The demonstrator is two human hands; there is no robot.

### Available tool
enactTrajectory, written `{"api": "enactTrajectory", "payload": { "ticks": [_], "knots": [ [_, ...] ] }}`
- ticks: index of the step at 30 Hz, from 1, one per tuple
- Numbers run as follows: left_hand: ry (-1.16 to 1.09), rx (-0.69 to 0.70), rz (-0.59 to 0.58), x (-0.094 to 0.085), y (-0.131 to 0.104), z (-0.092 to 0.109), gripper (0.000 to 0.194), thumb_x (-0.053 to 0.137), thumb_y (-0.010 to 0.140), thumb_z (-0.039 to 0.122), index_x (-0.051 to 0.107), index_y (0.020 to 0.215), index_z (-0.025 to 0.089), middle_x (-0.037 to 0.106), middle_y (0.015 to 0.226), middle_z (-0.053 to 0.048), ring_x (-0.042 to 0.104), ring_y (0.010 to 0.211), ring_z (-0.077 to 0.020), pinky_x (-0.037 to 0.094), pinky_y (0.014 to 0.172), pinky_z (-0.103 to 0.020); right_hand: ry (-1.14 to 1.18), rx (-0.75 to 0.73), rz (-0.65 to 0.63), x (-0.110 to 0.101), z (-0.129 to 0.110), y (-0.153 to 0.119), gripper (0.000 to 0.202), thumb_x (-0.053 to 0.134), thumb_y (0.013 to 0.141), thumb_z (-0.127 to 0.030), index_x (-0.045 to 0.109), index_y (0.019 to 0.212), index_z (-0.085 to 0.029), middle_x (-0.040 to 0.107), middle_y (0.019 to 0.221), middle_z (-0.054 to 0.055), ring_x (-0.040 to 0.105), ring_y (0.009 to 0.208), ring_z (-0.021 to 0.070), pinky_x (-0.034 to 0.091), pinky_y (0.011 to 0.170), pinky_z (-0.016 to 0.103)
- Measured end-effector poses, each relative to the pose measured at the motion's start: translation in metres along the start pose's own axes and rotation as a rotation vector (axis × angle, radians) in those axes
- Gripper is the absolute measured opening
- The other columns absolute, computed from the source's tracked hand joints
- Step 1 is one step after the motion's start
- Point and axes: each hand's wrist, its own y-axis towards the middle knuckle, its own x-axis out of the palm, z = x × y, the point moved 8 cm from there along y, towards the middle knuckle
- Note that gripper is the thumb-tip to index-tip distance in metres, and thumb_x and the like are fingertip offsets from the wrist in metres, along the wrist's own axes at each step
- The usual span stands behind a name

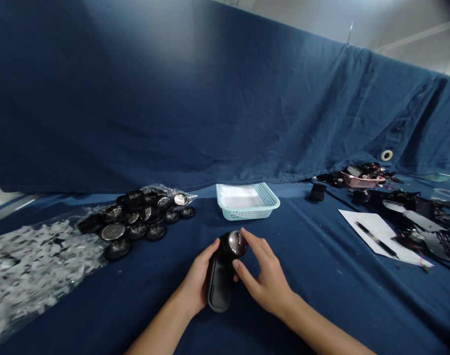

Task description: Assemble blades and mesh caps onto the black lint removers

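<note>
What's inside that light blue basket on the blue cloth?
A flat white sheet, perhaps paper, lies inside the light blue basket. It covers much of the bottom, so whatever is beneath it can't be seen.

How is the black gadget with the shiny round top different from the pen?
The black gadget is thick, with a rounded bottom end; the pen is thin.

The gadget has a round, shiny metal mesh on top; no such mesh shows on the pen.

The gadget is held in the left hand; the pen lies on white paper.

Both are longish and mostly black.
</note>
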Motion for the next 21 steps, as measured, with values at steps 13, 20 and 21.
{"api": "enactTrajectory", "payload": {
  "ticks": [13,20,21],
  "knots": [
    [0.084,-0.038,-0.016,0.005,-0.004,0.0,0.051,0.053,0.086,0.056,0.066,0.1,0.008,0.071,0.066,-0.009,0.065,0.05,-0.0192,0.043,0.042,-0.023,0.009,0.013,0.028,-0.005,0.003,0.004,0.042,0.055,0.089,-0.026,0.05,0.131,-0.025,0.058,0.125,0.01,0.053,0.113,0.0275,0.045,0.096,0.048],
    [0.107,-0.074,-0.08,0.009,-0.003,-0.003,0.057,0.047,0.087,0.06,0.064,0.104,0.009,0.071,0.069,-0.011,0.065,0.049,-0.0187,0.043,0.04,-0.022,0.092,0.014,-0.031,-0.009,0.008,0.006,0.053,0.057,0.088,-0.028,0.041,0.138,-0.027,0.057,0.124,0.01,0.053,0.112,0.0271,0.047,0.093,0.046],
    [0.106,-0.071,-0.081,0.01,-0.003,-0.003,0.057,0.047,0.087,0.06,0.064,0.105,0.009,0.071,0.069,-0.01,0.065,0.048,-0.0182,0.043,0.04,-0.022,0.093,0.025,-0.02,-0.009,0.01,0.006,0.054,0.058,0.087,-0.029,0.041,0.138,-0.027,0.058,0.121,0.01,0.054,0.11,0.0272,0.048,0.092,0.046]
  ]
}}
